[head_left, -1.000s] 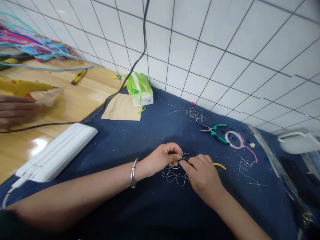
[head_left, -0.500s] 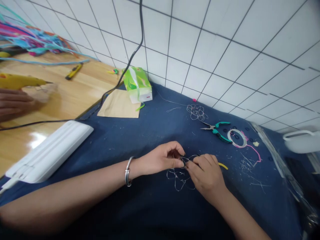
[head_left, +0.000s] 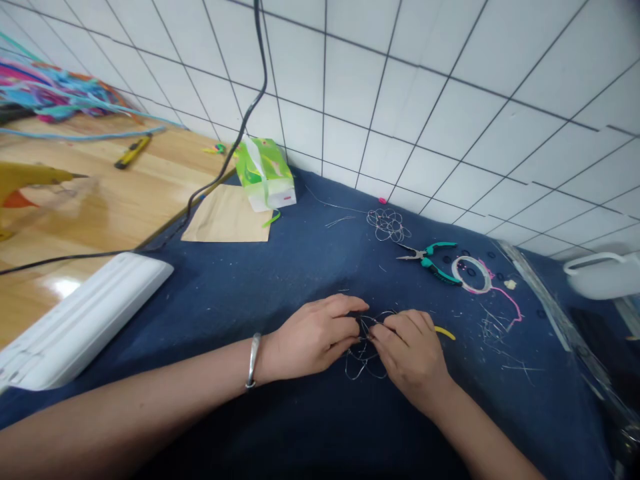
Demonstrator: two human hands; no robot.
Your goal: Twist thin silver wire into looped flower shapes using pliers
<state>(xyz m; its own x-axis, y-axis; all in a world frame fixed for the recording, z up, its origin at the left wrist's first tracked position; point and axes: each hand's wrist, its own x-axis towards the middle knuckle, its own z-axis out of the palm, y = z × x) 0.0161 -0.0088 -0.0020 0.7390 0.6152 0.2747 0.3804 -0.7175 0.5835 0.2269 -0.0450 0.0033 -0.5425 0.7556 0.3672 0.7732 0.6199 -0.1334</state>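
Note:
Thin silvery wire bent into flower-like loops (head_left: pixel 361 367) lies between my two hands, low in the middle of the view. My left hand (head_left: pixel 314 335), with a silver bangle at the wrist, has its fingers curled at the wire's left side; the fingertips pinch a part of it. My right hand (head_left: pixel 411 353) grips the loops from the right with thumb and forefinger. The fingers cover the middle of the wire piece. Beyond the hands, a second looped wire flower (head_left: pixel 389 225) rests on the dark blue cloth (head_left: pixel 300 267), near teal-handled needle-nose pliers (head_left: pixel 430 259).
A ring-shaped spool (head_left: pixel 471 275) with pink cord sits right of the pliers, near loose wire scraps (head_left: pixel 495 328). Leftward are a tissue pack (head_left: pixel 265 170), brown paper (head_left: pixel 227 217), a white power strip (head_left: pixel 95 320), a black cable (head_left: pixel 250 110), a yellow cutter (head_left: pixel 133 151) and a glue gun (head_left: pixel 35 175).
My left hand has turned over, its back now upward, and its fingers have shifted on the wire. The right hand stays nearly in place. Another person's hand at the glue gun has left view.

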